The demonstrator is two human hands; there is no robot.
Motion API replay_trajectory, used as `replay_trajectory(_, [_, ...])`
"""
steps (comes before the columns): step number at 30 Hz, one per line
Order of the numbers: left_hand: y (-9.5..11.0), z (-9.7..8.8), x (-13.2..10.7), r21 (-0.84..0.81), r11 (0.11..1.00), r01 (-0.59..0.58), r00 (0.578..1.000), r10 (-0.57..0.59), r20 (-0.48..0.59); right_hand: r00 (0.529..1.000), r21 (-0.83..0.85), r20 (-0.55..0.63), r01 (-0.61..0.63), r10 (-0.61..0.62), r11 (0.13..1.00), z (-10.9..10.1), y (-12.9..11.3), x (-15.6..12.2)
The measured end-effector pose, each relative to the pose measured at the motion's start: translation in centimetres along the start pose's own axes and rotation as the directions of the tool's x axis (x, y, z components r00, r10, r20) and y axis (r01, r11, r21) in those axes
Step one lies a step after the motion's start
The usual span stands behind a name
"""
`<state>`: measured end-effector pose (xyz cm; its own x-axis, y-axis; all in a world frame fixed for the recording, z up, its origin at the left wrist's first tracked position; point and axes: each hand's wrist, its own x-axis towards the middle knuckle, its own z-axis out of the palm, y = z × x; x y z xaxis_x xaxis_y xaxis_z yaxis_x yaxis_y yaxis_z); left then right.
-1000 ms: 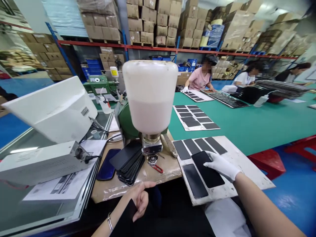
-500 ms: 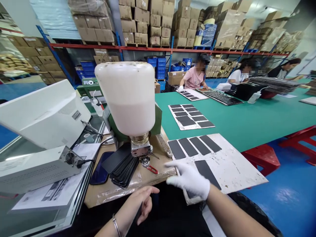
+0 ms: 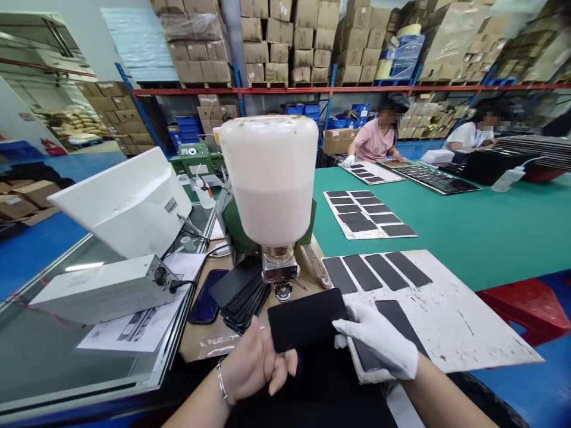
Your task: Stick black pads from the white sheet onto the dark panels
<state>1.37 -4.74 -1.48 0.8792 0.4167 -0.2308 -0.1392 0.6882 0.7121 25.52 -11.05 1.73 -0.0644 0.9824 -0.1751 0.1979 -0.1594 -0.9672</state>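
Note:
A flat black panel is held level in front of me, just below the nozzle of a dispenser topped by a big white bottle. My bare left hand grips the panel's left edge with curled fingers. My white-gloved right hand pinches its right edge. Beneath the right hand lies a white board with several black panels laid out on it in a row, and one more black panel partly under the glove.
A stack of black panels and a dark blue one lie left of the nozzle. Further left sit a white monitor and a grey box. Another board of panels rests on the green table, where other people work. A red stool stands at the right.
My gloved right hand left the white board and came left with a black panel. My left hand rose and closed on the panel's other edge.

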Motion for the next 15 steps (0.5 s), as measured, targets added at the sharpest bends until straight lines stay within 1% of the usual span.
replay_trajectory(2, [0.9,0.9,1.1,0.135,0.99,-0.039,0.999,0.043,-0.025,1.0,0.116,-0.002,-0.012,0.013,0.993,-0.7,0.2,-0.5])
replay_trajectory(4, [1.6,2.0,2.3,0.223,0.975,-0.023,0.997,0.038,-0.063,0.998,0.199,-0.05,-0.021,0.031,0.98,-1.4,0.3,-0.9])
replay_trajectory(6, [2.0,3.2,3.3,0.232,0.972,-0.029,0.996,0.049,-0.079,0.992,0.277,-0.101,-0.049,0.079,0.96,-2.1,0.1,-1.1])
replay_trajectory(9, [2.6,4.3,4.0,0.202,0.976,-0.084,0.991,0.103,-0.085,0.985,0.398,-0.091,-0.098,0.145,0.912,-2.5,-0.7,-0.7])
replay_trajectory(12, [3.2,4.4,2.9,0.182,0.973,-0.14,0.978,0.165,-0.126,0.995,0.473,-0.029,-0.073,0.099,0.878,-1.5,-1.8,0.2])
replay_trajectory(15, [4.2,3.5,-0.1,0.177,0.964,-0.196,0.946,0.234,-0.223,0.998,0.531,0.068,-0.045,0.01,0.846,1.5,-3.0,1.5])
